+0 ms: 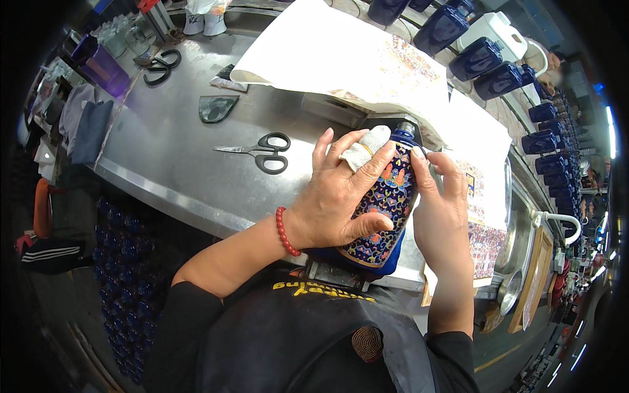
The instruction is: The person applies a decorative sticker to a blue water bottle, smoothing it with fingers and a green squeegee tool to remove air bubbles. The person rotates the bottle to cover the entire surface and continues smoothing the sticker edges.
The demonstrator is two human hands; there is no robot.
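A dark blue bottle [378,236] with a colourful floral pattern and an uncapped neck leans face up in front of me. My left hand [339,191] lies across its front with the fingers spread, hiding part of the pattern. Pale cloth with a yellow band wraps one of its fingers [368,147]; a red bead bracelet [286,231] circles the wrist. On the bottle's right shoulder rests the thumb of my right hand [440,196], its index finger bent by the edge. Black-handled scissors [260,150] lie left of my hands on the metal table [177,162].
Large printed pattern sheets [334,44] cover the table's back. Left are a dark flat scraper [217,109], a second pair of scissors [163,68] and a purple jug [100,69]. Blue bottles [475,59] line the right. A sink [511,240] with a white tap [560,218] stands there too.
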